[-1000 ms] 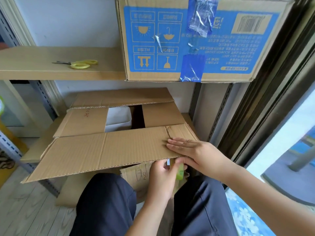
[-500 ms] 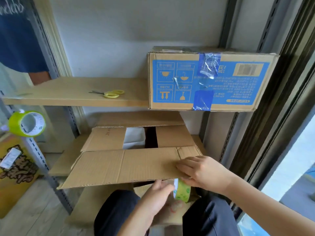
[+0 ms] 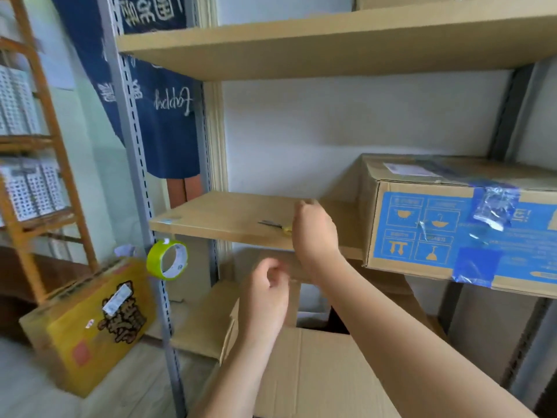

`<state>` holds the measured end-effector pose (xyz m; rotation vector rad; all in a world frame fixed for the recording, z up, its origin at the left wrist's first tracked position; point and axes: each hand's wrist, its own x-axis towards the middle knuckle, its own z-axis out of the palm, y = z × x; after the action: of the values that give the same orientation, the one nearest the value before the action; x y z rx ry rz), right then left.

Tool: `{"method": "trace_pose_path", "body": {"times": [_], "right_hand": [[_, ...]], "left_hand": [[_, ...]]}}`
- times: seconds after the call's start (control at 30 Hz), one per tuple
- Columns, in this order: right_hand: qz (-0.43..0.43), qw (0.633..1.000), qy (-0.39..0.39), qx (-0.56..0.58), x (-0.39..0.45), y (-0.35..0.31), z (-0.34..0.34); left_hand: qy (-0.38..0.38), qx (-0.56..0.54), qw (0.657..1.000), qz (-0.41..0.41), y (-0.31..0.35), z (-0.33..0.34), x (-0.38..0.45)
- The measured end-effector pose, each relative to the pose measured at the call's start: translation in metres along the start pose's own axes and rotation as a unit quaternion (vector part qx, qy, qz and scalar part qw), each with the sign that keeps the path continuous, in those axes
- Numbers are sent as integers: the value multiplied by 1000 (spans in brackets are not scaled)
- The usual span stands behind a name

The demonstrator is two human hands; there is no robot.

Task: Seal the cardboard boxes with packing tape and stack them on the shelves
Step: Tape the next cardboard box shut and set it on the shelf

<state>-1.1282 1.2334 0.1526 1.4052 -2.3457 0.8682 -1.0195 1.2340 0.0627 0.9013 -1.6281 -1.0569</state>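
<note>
2 hands: right hand [image 3: 315, 233] covers the scissors [image 3: 275, 225], grip unclear; left hand [image 3: 266, 300] fingers loosely curled, holding nothing.

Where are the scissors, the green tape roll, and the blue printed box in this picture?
scissors [image 3: 275, 226]: head view, on the dark blades lying on the middle shelf.
green tape roll [image 3: 166, 260]: head view, on its green outer rim, by the shelf post.
blue printed box [image 3: 428, 233]: head view, on its blue front panel.

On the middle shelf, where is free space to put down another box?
The middle shelf is bare from its left post to the scissors. Its right end is crowded: the right hand reaches over the scissors, and the blue-printed box fills the rest.
</note>
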Motion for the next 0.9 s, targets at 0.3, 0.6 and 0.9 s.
{"method": "trace_pose_path", "body": {"times": [0.3,0.6,0.9], "right_hand": [[-20,985,-135,-103,28,9,0],[44,984,-155,75,-210,199,-25],[111,990,-79,26,-269,278,3]], "left_hand": [[-43,-24,998,-36,-26,6,-57],[-392,55,825,-403,-109,98,-182],[-331,-147,895,-261,-129,162,-199]]}}
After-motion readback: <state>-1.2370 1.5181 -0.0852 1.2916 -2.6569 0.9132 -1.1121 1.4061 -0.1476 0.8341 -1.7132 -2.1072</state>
